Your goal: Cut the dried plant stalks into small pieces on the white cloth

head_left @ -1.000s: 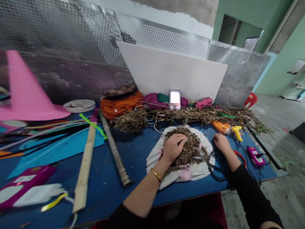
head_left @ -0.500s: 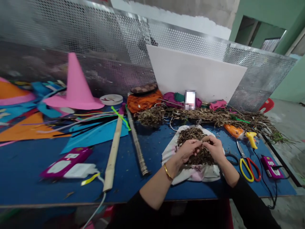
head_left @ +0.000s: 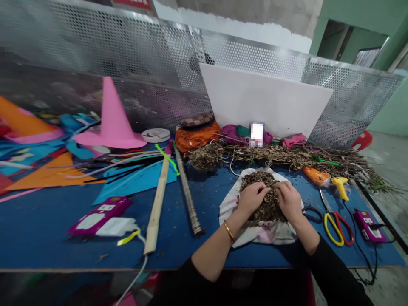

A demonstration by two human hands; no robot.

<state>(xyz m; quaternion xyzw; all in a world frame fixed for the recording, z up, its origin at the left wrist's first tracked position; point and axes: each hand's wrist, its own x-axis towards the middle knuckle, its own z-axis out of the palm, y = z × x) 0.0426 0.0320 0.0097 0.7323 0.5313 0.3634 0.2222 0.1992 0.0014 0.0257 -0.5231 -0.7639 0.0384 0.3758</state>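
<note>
A heap of dried, crumbled plant bits (head_left: 266, 206) lies on a white cloth (head_left: 231, 212) with pinkish stains. Over the left part of the heap is my left hand (head_left: 254, 199), a gold bangle on its wrist, its fingers closed in a pinch. My right hand (head_left: 288, 199) faces it over the right part, thumb and fingers likewise pinched. The fingertips almost meet above the heap. Whatever sits between them is too small to make out. Scissors (head_left: 338, 229) with one yellow and one red handle lie to the right of the cloth.
Behind the cloth run dried stalks (head_left: 296, 157) and a phone (head_left: 256, 134) before a white board (head_left: 264, 97). A yellow glue gun (head_left: 340, 187) and purple power strip (head_left: 368, 227) are at right. Leftward are sticks (head_left: 158, 204), another power strip (head_left: 98, 216) and a pink cone hat (head_left: 116, 114).
My hands have drawn slightly apart at the fingertips and rotated so their backs show more. The whole view has shifted a little, so the table's things appear further right.
</note>
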